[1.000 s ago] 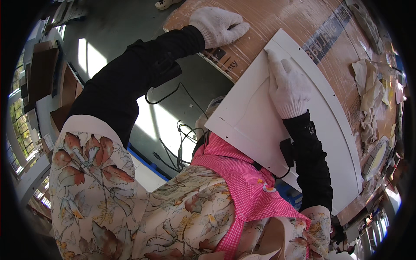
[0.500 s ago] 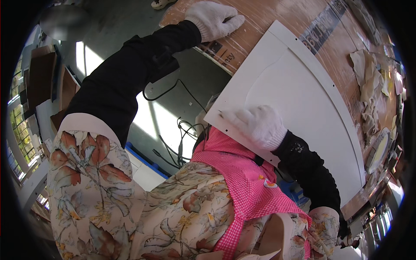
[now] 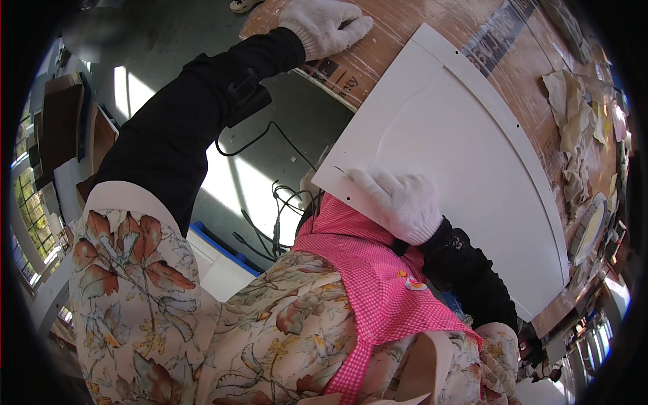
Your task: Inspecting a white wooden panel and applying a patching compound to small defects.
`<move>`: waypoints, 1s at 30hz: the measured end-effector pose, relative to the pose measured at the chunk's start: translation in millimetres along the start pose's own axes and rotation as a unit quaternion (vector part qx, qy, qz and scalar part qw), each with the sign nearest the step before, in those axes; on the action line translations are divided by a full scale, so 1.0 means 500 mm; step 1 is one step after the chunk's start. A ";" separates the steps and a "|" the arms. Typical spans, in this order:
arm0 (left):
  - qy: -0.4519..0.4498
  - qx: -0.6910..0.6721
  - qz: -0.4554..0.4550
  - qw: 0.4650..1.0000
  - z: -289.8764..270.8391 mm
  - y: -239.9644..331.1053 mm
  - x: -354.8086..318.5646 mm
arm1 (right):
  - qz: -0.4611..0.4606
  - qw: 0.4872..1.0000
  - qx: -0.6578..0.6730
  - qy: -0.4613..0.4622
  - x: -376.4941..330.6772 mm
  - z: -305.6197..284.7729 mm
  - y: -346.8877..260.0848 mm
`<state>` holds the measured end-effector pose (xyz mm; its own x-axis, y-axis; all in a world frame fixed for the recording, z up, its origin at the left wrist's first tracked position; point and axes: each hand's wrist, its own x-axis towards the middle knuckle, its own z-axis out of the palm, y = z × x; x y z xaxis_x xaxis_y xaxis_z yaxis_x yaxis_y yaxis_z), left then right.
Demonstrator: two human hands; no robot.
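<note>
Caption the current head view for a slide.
White panel under a gloved right hand, with the gloved left hand on brown cardboard.

Gloved right grip [image 3: 401, 204] on white curved-edged panel [image 3: 466, 148]; gloved left grip [image 3: 327, 28] on film-wrapped brown cardboard [image 3: 391, 28]

1. We see black cables [image 3: 277, 239] looped over a sunlit floor [image 3: 226, 179] on the left.
2. Near them, a white, blue-edged object [image 3: 219, 266].
3. Farther left, we notice brown boards [image 3: 59, 128] beside barred windows [image 3: 30, 202].
4. Far off, part of a shoe [image 3: 241, 5].
5. On the right, we find a crumpled beige sheet [image 3: 574, 138].
</note>
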<state>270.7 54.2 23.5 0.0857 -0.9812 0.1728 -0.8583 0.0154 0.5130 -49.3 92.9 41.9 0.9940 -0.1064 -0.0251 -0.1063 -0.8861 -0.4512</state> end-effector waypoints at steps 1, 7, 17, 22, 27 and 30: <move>-0.003 0.005 -0.001 1.000 -0.001 0.000 0.000 | 0.009 1.000 -0.001 0.004 -0.002 -0.002 -0.003; -0.071 0.075 -0.052 0.993 0.007 -0.019 -0.004 | 0.111 0.993 -0.011 0.045 0.025 -0.033 0.024; -0.067 0.052 -0.040 0.996 0.013 -0.019 0.005 | -0.018 0.998 -0.062 0.025 0.006 -0.022 0.030; -0.068 0.034 -0.049 0.996 0.002 0.000 0.013 | 0.174 0.968 -0.006 0.179 0.061 -0.069 0.173; -0.073 0.039 -0.061 0.995 -0.008 0.002 0.004 | 0.023 0.998 -0.053 0.005 0.053 -0.060 0.100; -0.098 0.053 -0.094 0.989 -0.010 0.017 0.013 | -0.053 0.996 -0.055 0.049 0.032 -0.028 0.099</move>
<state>266.2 48.8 33.2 0.1568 -0.9836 -0.0895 -0.8859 -0.1801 0.4276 -38.8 41.0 31.6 0.9932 -0.0481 0.1063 -0.0083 -0.9379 -0.3467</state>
